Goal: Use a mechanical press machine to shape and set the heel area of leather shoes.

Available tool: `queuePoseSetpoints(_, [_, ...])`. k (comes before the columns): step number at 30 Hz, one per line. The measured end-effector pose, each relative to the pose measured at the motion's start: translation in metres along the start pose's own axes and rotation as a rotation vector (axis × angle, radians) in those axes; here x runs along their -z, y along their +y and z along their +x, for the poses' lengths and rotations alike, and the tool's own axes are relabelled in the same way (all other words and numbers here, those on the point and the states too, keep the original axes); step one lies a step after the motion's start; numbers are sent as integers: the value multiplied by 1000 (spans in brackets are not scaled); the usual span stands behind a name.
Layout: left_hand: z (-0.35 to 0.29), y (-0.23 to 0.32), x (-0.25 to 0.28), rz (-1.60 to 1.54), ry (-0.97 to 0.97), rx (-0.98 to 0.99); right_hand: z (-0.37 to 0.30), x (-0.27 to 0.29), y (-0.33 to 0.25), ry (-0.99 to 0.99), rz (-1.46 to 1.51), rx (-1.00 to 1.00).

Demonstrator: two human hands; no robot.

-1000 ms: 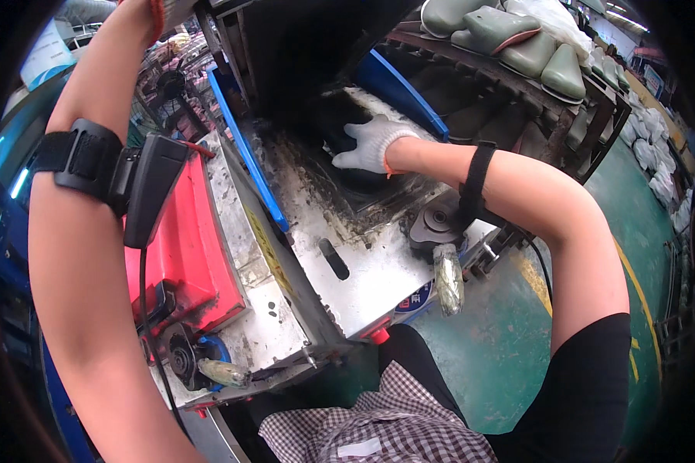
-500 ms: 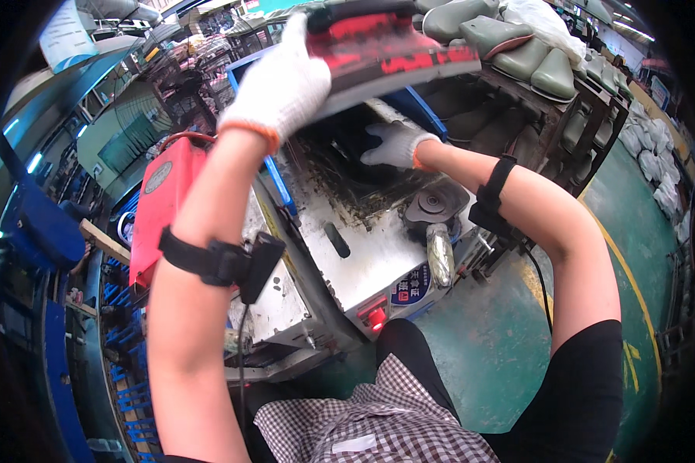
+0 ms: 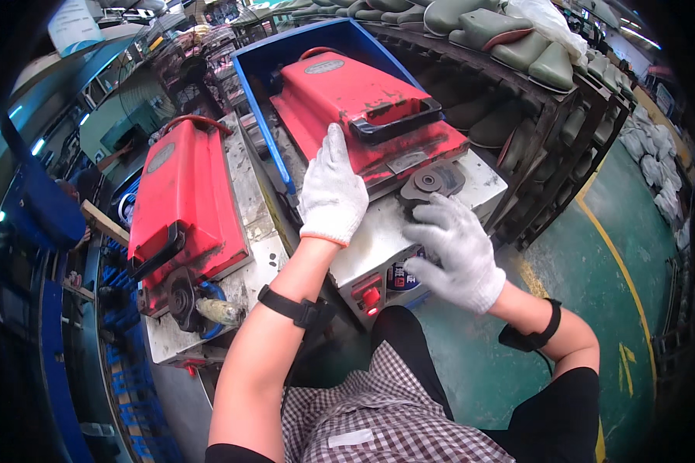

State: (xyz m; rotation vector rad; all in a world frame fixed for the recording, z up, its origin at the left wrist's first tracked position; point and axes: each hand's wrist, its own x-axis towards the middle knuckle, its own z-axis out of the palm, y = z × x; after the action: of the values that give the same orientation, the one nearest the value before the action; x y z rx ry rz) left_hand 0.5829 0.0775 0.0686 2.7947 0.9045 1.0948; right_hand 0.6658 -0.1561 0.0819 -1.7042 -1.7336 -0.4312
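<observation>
A white glove with an orange-edged cuff clothes the left hand (image 3: 333, 193), and a greyish-white one the right hand (image 3: 459, 255), against a red cover (image 3: 328, 96) scuffed with dark patches and fitted with a black handle (image 3: 401, 122). A second cover (image 3: 189, 181) is also red, its handle (image 3: 161, 253) black. Bright blue marks the tray (image 3: 305, 41); the bench (image 3: 483, 181) is white with dark stains, its button (image 3: 371, 297) red. Below, a brown-and-white checked apron (image 3: 394, 432) meets black sleeves (image 3: 552, 405). Grey-green shoes (image 3: 550, 65), one edged in dull red, top a dark rack (image 3: 594, 100) over a teal-green floor (image 3: 548, 378) striped in yellow.
</observation>
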Motion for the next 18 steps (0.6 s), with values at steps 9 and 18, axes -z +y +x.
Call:
queuePoseSetpoints(9, [-15, 9, 0, -46, -60, 113, -29, -10, 90, 424, -210, 102])
queuePoseSetpoints(18, [-42, -35, 84, -198, -268, -110, 5, -38, 27, 557, -68, -25])
